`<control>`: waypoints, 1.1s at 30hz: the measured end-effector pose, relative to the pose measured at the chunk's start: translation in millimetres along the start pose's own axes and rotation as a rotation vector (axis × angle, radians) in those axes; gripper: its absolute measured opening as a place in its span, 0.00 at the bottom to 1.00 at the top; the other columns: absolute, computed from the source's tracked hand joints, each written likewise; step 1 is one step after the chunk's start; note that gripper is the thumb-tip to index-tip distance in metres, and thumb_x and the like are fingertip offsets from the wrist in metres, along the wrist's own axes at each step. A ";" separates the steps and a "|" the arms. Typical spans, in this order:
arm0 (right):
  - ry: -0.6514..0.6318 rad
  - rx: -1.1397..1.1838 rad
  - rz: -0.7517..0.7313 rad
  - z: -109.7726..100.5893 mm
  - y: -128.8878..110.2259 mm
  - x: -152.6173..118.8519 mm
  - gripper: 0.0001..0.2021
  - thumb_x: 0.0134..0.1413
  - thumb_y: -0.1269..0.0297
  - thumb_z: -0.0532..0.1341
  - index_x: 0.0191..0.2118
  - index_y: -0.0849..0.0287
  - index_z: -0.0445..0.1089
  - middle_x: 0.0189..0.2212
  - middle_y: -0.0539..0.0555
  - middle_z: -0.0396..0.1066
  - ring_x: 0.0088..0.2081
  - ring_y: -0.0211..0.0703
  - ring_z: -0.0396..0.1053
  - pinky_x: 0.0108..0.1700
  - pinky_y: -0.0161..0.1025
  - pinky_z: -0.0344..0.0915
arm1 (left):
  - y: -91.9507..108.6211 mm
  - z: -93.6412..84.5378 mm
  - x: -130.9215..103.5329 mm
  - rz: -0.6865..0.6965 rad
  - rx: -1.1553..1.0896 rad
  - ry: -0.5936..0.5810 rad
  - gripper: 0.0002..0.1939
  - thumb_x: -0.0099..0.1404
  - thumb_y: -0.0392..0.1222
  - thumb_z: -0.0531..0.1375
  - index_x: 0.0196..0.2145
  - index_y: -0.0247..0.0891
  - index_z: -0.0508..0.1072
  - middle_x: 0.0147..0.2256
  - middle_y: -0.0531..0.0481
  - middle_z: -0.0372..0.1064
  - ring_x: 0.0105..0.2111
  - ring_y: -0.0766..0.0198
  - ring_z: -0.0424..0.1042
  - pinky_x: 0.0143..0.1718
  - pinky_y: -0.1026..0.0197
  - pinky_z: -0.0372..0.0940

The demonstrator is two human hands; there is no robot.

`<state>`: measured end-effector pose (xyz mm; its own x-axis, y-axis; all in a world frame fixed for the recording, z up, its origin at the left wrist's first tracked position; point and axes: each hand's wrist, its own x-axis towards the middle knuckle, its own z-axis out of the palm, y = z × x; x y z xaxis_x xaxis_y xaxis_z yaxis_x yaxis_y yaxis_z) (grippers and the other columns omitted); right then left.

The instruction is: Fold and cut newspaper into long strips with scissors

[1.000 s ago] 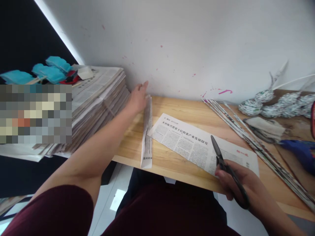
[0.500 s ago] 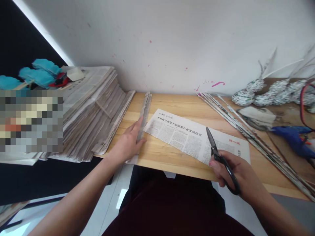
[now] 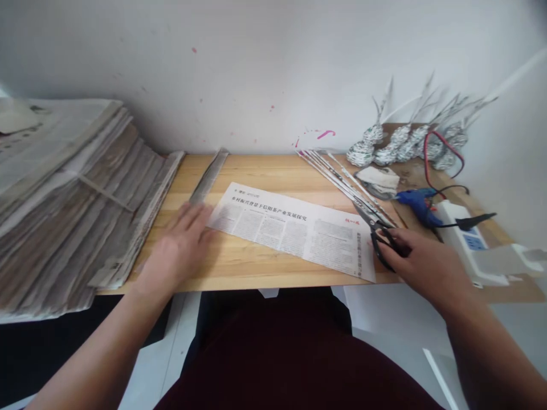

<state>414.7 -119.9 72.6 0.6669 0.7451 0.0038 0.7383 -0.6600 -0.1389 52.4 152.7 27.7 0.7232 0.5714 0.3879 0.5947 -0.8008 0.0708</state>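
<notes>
A long piece of newspaper (image 3: 273, 228) with printed columns lies flat on the wooden table (image 3: 239, 267). My right hand (image 3: 421, 259) grips black-handled scissors (image 3: 378, 226) by the loops at the paper's right end, blades pointing up and left. On the other side, my left hand (image 3: 182, 239) is blurred by motion, its fingers stretched out and holding nothing visible. It is over the lower part of a narrow strip of folded newspaper (image 3: 210, 173) and hides that end; whether it touches the strip I cannot tell.
A tall tied stack of newspapers (image 3: 102, 188) stands at the left. Thin rolled paper sticks (image 3: 333, 173) lie to the right, near woven paper bulbs (image 3: 399, 145), a blue glue gun (image 3: 419, 205) and a white power strip (image 3: 464, 239). A wall (image 3: 256, 74) rises behind the table.
The view has turned to the right. My right hand has carried the scissors rightward, from over the newspaper piece to its right end. My left hand remains near the strip, now blurred.
</notes>
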 end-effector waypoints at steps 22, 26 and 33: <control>0.200 -0.079 -0.077 17.3 16.3 15.9 0.17 0.60 0.52 0.62 0.45 0.60 0.77 0.39 0.63 0.78 0.41 0.63 0.75 0.39 0.52 0.69 | 75.4 -16.5 -65.5 0.264 -0.170 -0.089 0.24 0.68 0.33 0.62 0.61 0.39 0.68 0.52 0.40 0.70 0.53 0.51 0.69 0.54 0.46 0.70; 0.369 0.080 -0.402 14.7 -0.3 -2.4 0.19 0.62 0.53 0.62 0.51 0.62 0.73 0.46 0.65 0.76 0.49 0.61 0.73 0.53 0.56 0.69 | 71.8 -18.6 -67.4 0.286 -0.224 -0.029 0.22 0.67 0.31 0.63 0.58 0.39 0.70 0.52 0.44 0.73 0.51 0.56 0.72 0.55 0.48 0.70; 0.069 0.171 -0.887 41.7 -42.2 -29.9 0.30 0.59 0.48 0.67 0.61 0.58 0.66 0.57 0.60 0.71 0.60 0.57 0.66 0.61 0.54 0.63 | 66.4 -22.3 -69.0 0.259 -0.291 -0.015 0.21 0.66 0.30 0.64 0.56 0.40 0.73 0.52 0.45 0.75 0.51 0.57 0.74 0.56 0.50 0.71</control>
<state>359.4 -110.3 37.1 -0.1312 0.9624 0.2378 0.9625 0.1812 -0.2020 34.2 56.1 26.1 0.8426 0.3447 0.4138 0.2691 -0.9350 0.2310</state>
